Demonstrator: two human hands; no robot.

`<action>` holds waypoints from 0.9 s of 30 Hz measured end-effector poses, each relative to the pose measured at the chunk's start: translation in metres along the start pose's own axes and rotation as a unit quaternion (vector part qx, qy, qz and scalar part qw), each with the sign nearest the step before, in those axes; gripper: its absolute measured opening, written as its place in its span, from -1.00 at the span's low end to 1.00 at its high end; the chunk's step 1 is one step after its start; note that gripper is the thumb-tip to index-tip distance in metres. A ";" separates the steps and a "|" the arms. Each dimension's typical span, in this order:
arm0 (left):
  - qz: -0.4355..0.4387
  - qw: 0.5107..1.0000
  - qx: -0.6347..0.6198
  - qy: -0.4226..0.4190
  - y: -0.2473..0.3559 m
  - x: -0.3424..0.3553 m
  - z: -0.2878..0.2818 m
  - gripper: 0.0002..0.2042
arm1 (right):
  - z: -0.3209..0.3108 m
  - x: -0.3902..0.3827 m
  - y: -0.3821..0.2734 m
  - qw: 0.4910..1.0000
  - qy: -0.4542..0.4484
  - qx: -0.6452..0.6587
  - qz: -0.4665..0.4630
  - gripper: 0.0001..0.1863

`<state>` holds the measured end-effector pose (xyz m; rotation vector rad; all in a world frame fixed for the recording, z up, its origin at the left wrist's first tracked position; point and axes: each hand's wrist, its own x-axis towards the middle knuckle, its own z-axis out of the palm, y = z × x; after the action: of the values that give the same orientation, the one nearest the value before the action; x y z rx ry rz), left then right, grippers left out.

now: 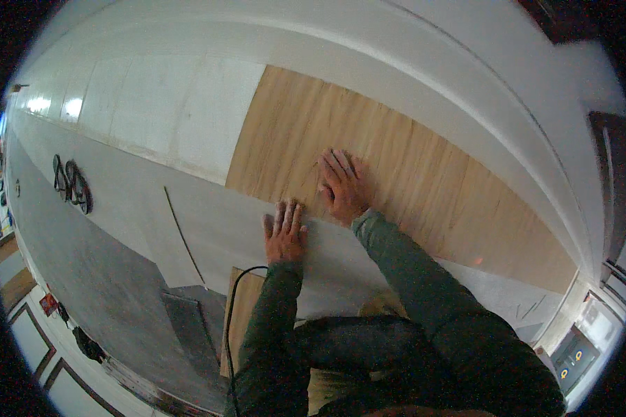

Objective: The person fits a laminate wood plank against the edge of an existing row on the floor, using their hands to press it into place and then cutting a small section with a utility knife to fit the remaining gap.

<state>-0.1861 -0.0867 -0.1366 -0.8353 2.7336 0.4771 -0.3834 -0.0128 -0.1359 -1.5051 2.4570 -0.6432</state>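
Observation:
A long wood-grain panel (424,174) lies along the wall, light brown with fine stripes. On its middle rests my right hand (344,186), palm down, with the fingers stretched out. My left hand (284,233) is at the panel's near edge, its fingers extended and their tips touching that edge, while the palm is over the grey floor. Neither hand holds anything. Left of the panel, a strip of pale, shiny tiles (167,104) continues along the wall, meeting the panel's left end.
A pair of dark sandals (71,184) lies on the floor at left. Nearer are a thin stick (183,233), a dark grey tile piece (188,316), and a wood-coloured board (240,306) beside my left arm. A black cable (228,333) runs past that arm.

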 end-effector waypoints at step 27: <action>-0.077 0.995 -0.060 -0.023 0.002 -0.006 -0.003 -0.48 | -0.001 -0.006 -0.001 0.997 -0.064 -0.042 0.003 -0.48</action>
<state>-0.1826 -0.0834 -0.1310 -1.0418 2.5958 0.6260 -0.3803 -0.0077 -0.1354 -1.5175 2.4167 -0.4332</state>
